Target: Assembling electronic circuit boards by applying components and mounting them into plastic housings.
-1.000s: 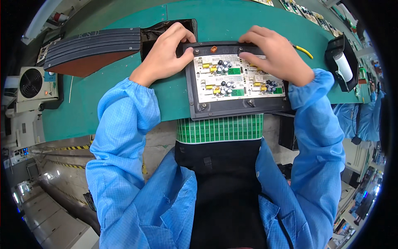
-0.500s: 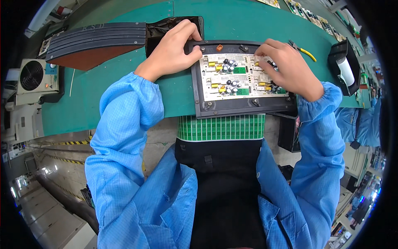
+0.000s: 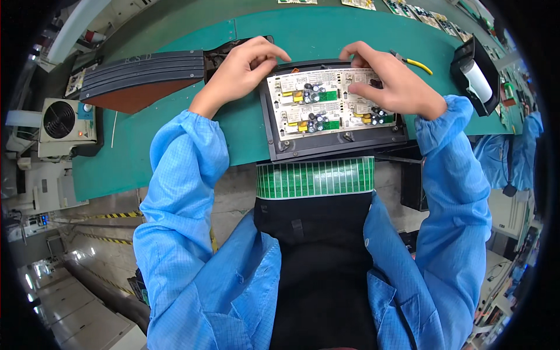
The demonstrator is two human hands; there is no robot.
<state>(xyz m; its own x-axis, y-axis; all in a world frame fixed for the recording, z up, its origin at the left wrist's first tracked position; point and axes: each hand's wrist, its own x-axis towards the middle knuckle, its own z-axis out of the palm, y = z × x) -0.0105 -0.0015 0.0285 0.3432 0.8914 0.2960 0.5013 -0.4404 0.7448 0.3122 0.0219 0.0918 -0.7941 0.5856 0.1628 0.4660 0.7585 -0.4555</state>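
A white circuit board panel (image 3: 319,114) with yellow, green and black parts lies over a dark fixture frame (image 3: 315,148). Its far edge looks tipped up from the frame. My left hand (image 3: 242,70) is at the far left corner, thumb along the board's edge and index finger bent over the frame's far rim. Across from it, my right hand (image 3: 388,81) grips the far right side, its thumb over the board's face and its fingers curled at the far edge. Fingertips beneath the board are hidden. An orange clip (image 3: 296,70) shows partly behind the board.
A long black housing (image 3: 146,73) and a small fan unit (image 3: 61,125) stand left on the green bench mat (image 3: 303,35). Yellow-handled cutters (image 3: 417,65) and a black holder with a white roll (image 3: 478,81) are right. Several boards (image 3: 417,13) line the far right. A green-striped sheet (image 3: 315,178) hangs nearer.
The board's far edge has come up, partly covering the orange clip. My right hand has drawn back from the board's components toward its far edge. The whole view has shifted slightly.
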